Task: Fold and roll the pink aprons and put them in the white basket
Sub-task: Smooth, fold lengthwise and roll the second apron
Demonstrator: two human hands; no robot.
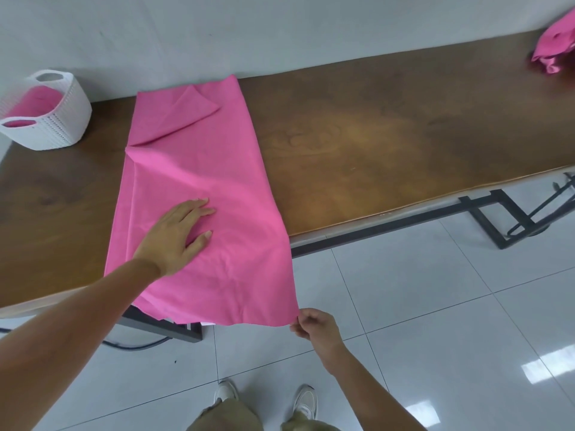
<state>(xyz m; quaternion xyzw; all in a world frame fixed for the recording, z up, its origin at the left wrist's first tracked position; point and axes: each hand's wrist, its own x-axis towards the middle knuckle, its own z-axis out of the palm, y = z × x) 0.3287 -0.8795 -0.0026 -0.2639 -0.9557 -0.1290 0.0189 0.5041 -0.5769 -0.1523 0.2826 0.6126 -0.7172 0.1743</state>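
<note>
We flatten the pink apron (pixel 199 169) on the worktop (pixel 373 135).
Our left hand (pixel 174 237) presses it, fingers (pixel 200 208) straight, as an anchor; our right hand (pixel 314 326) seems to pinch the overhanging near corner, likely tensioning out wrinkles; the white basket (pixel 67 119) sits far left.

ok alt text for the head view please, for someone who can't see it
A person's left hand presses flat on a pink apron spread across a wooden table while the right hand pinches its near corner, hanging off the edge. A white basket holding pink fabric stands far left; a bunched pink heap lies far right.
</note>
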